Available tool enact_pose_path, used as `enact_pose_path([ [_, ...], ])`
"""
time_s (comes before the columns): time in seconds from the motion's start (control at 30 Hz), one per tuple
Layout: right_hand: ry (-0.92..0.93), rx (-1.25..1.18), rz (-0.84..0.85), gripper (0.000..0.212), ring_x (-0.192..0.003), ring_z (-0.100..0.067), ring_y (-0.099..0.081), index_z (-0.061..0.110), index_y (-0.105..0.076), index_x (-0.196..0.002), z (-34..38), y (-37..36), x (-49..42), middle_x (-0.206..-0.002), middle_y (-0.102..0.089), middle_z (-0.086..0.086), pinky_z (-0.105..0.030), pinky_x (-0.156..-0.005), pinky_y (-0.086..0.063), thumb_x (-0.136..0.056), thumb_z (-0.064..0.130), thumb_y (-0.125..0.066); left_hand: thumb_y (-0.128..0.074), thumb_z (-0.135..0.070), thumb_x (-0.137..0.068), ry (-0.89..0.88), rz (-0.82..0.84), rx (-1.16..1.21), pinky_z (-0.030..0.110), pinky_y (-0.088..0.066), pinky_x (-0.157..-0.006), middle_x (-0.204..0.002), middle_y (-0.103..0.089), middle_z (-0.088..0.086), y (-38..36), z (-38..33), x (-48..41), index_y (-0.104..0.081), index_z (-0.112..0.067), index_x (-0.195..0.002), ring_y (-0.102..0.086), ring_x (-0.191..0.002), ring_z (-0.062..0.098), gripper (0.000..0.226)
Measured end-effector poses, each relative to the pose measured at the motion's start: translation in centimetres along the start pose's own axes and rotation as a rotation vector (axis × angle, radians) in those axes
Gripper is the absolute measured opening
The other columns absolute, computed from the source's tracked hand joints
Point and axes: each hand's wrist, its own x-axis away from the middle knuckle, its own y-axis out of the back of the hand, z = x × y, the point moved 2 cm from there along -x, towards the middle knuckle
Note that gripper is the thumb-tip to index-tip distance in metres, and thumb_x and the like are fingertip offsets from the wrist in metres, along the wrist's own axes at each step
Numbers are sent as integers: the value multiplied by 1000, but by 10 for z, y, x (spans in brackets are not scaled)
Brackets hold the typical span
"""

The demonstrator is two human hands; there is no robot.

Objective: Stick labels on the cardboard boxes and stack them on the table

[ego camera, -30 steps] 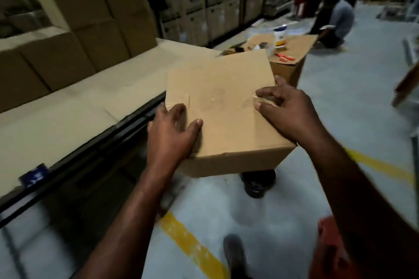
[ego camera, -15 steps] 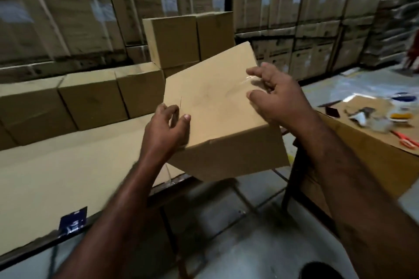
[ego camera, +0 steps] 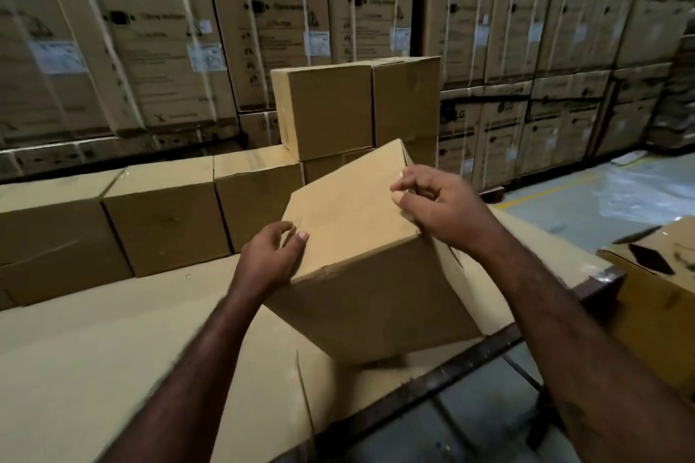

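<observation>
The box (ego camera: 361,274) is plain brown and closed, tilted at centre frame over the table (ego camera: 113,368). My left hand (ego camera: 272,259) grips its left edge, thumb on top. My right hand (ego camera: 440,210) curls its fingers over the upper right edge.

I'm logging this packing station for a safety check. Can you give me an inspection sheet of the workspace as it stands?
Surface: table covered with cardboard sheet, dark metal edge at the front.
Job's things: box held tilted over the table near its front edge, no label visible on it; row of boxes along the back; stacked boxes two high at the row's right end.
Clutter: nothing seen.
Grippers: left hand grips the box's left edge; right hand grips its top right edge.
Cables: nothing seen.
Surroundings: washing machine cartons form a wall behind; another cardboard-covered surface at right; floor with a yellow line.
</observation>
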Motion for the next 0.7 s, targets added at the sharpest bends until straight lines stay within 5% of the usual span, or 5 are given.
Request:
enact_pose_path([
  [0.17,-72,107,33,8,-129,-14,-52,27,-73,-95,-48,-34,-45,-137,-59,3,-32,-104,-42,-92,30,-66,-69,-40,-89,51,27,104,41,-55,-93,-139,-57,6,-11,25,-58,-54,-27,-138,-60,-113,21,53],
  [0.27,-48,119,-17,15,-130,-11,-49,25,-74,-97,-58,-47,-70,-139,-58,4,-32,-105,-40,-94,35,-62,-63,-43,-92,15,70,-54,25,-49,-77,-132,-62,3,-16,25,-80,-64,-28,-128,-58,-99,9,39],
  [0.4,-19,55,17,40,-127,-5,-48,23,-69,-121,-62,-63,-103,-140,-57,9,-31,-106,-42,-96,50,-53,-54,-50,-95,8,20,-287,32,-48,-82,-121,-68,1,-13,22,-100,-68,-28,-119,-57,-98,15,35],
  [0.57,-55,-500,129,23,-110,-7,-64,22,-69,-114,-64,-81,-140,-117,-68,2,-25,-89,-54,-102,26,-50,-50,-72,-80,99,90,88,37,-51,-85,-109,-67,-5,-9,-7,-105,-70,-29,-114,-61,-102,16,58],
  [0.7,-29,-275,56,20,-98,4,-63,23,-72,-113,-103,-88,-161,-107,-69,13,-11,-81,-49,-97,21,-60,-48,-97,-52,233,169,177,52,-42,-104,-127,-60,1,6,-7,-116,-65,-33,-116,-54,-120,23,91],
])
